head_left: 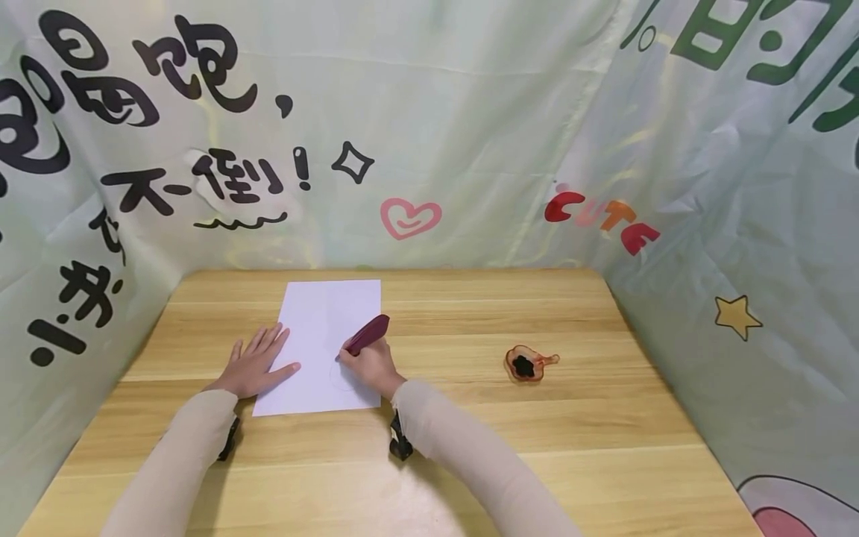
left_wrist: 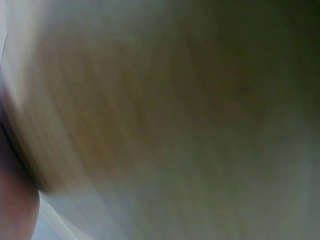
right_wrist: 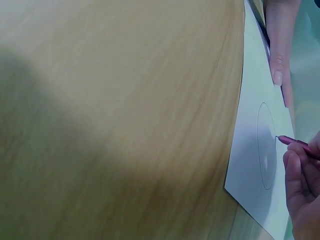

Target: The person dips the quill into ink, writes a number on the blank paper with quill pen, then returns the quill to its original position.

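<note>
A sheet of white paper (head_left: 322,313) lies on the wooden table. Fingers spread, my left hand (head_left: 251,365) rests flat across the paper's left edge. My right hand (head_left: 372,367) pinches a dark red, feather-shaped pen (head_left: 371,333) near its lower end. In the right wrist view the pen's tip (right_wrist: 280,137) is right at the paper, just beside a thin drawn oval outline (right_wrist: 258,131). The thumb of my left hand (right_wrist: 279,45) also shows there. In the left wrist view most is blurred tabletop, with a bit of the hand (left_wrist: 17,210) at the lower left.
Right of the paper sits a small amber dish (head_left: 528,364) with a short handle and something black inside. The wooden table (head_left: 470,306) ends at a printed cloth backdrop (head_left: 470,134) behind and at both sides. Black wrist devices (head_left: 400,440) sit under the sleeves.
</note>
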{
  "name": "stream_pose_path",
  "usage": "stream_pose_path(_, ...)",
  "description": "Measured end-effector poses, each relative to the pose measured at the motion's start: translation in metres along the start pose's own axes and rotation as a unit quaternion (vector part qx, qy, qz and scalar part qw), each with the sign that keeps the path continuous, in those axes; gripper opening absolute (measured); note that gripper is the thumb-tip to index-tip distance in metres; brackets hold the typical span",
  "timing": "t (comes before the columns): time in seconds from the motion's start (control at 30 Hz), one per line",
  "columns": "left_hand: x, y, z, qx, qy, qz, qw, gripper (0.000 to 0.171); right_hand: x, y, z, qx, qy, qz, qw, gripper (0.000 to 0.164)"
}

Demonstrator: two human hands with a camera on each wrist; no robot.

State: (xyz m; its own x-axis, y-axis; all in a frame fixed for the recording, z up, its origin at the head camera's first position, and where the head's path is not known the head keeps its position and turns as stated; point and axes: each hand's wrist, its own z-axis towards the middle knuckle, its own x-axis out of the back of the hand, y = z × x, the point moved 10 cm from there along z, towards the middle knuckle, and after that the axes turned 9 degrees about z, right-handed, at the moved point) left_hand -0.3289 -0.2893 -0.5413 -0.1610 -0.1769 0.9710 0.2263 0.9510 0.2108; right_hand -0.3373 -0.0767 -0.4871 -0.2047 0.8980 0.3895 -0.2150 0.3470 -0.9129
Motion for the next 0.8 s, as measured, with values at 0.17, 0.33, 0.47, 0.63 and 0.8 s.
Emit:
stream_pose_path(0.17,0.000,0.000,0.000,0.001,-0.001,0.004,1.0000,0.089,-0.001,0.001,-0.001,-0.008,-0.001,0.008,1.000,0.004)
stream_pose_path(0.33,0.000,0.000,0.000,-0.003,0.006,0.000,1.0000,0.089,0.002,0.002,-0.001,-0.013,0.010,0.024,1.000,0.004)
stream_pose_path(0.47,0.001,0.000,-0.001,-0.006,0.018,-0.006,0.9998,0.088,0.006,0.003,-0.001,-0.033,0.014,0.036,0.999,0.004)
stream_pose_path(0.63,0.001,0.000,-0.001,-0.007,0.016,-0.005,0.9998,0.088,0.015,-0.001,0.000,-0.040,0.022,0.047,0.998,0.004)
stream_pose_path(0.8,-0.001,-0.001,-0.001,-0.007,0.005,0.000,1.0000,0.090,0.031,-0.008,0.002,-0.019,0.036,0.056,0.998,0.004)
